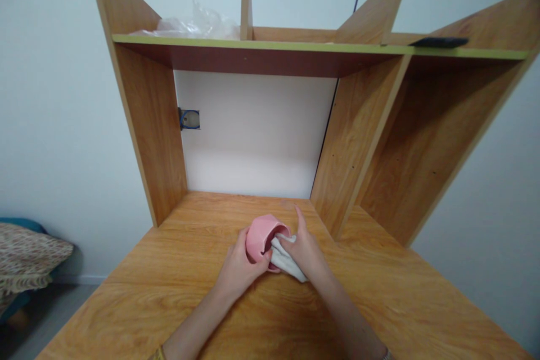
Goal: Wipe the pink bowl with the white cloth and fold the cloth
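The pink bowl is in the left hand, over the tabletop, nearer its back edge than the close edge, which is out of view, and between the left and right edges. The left grip is clamped on the bowl, fingers around the outer wall and thumb at the rim, beside a small dark notch. The bowl is tilted, its mouth turned toward the right hand. That grip is pressed together on a white cloth, with one finger raised clear; part of the cloth is inside the mouth and the rest hangs out toward the close edge. Whether the bowl touches the tabletop cannot be told. Along the back edge stands a white panel, framed by upright wooden boards. Above it, a shelf with a green front edge carries crumpled clear plastic near its left end and a dark flat object toward its right end
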Available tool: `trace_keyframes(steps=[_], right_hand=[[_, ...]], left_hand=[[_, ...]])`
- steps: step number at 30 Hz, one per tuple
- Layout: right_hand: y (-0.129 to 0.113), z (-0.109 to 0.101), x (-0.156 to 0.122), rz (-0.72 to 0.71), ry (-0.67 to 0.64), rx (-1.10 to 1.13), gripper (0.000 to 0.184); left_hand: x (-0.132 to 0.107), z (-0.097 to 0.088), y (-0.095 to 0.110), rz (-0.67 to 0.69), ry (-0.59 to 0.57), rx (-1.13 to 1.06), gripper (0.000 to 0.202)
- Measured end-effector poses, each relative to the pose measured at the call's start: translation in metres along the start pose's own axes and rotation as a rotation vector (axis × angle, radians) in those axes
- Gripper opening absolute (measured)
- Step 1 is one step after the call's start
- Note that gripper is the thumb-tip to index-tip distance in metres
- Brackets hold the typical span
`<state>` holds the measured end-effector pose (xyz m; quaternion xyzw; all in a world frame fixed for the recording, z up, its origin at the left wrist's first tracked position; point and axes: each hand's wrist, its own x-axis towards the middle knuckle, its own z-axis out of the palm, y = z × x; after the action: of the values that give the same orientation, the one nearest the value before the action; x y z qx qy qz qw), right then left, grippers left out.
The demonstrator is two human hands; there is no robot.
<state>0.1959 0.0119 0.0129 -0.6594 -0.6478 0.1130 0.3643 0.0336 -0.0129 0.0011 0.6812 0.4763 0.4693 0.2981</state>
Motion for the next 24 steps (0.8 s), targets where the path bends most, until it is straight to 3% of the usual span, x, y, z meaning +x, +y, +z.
trace_keyframes(steps=[6, 10, 13, 19, 24], right_hand=[[-0.003, -0.009, -0.003, -0.157, -0.044, -0.188, 0.076], [-0.007, -0.006, -0.005, -0.092, -0.010, -0.162, 0.075], [-0.007, 0.003, -0.005, 0.000, 0.022, -0.065, 0.077], [0.000, 0.027, -0.006, 0.057, -0.070, 0.302, 0.089], [0.003, 0.025, -0.004, 0.060, -0.077, 0.387, 0.083]], left_hand=[[-0.002, -0.004, 0.004, -0.058, 0.018, 0.110, 0.050], [0.000, -0.005, 0.006, -0.050, 0.046, 0.156, 0.046], [0.002, -0.004, 0.005, -0.044, 0.058, 0.141, 0.041], [0.004, -0.005, 0.004, -0.079, 0.095, 0.116, 0.045], [0.002, -0.004, 0.006, -0.104, 0.053, 0.184, 0.048]])
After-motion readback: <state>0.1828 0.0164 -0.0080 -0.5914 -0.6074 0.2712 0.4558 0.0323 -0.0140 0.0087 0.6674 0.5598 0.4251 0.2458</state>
